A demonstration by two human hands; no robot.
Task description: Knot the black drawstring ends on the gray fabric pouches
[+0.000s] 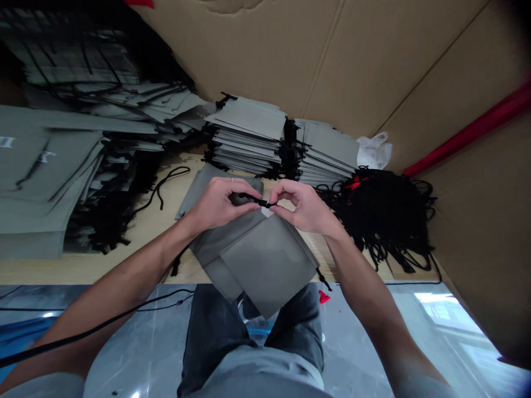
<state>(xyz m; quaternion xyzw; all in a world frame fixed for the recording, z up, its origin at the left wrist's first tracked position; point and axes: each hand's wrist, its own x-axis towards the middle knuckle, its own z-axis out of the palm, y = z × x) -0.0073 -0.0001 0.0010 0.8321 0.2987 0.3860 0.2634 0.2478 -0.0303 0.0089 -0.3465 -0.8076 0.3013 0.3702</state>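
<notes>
Both my hands meet over the top edge of a grey drawstring bag [269,265] that lies on the wooden table edge and hangs toward my lap. My left hand [219,202] is closed, pinching a black drawstring cord [259,203] at the bag's opening. My right hand [301,205] is closed too, pinching the same cord from the other side. Under the top bag lie one or two more grey bags [211,243].
Two neat stacks of grey bags [249,135] [327,152] stand behind my hands. Messy piles of grey bags [53,166] fill the left. A heap of loose black cords [385,215] lies at the right, beside a white plastic bag [375,149]. Cardboard walls [373,61] rise behind.
</notes>
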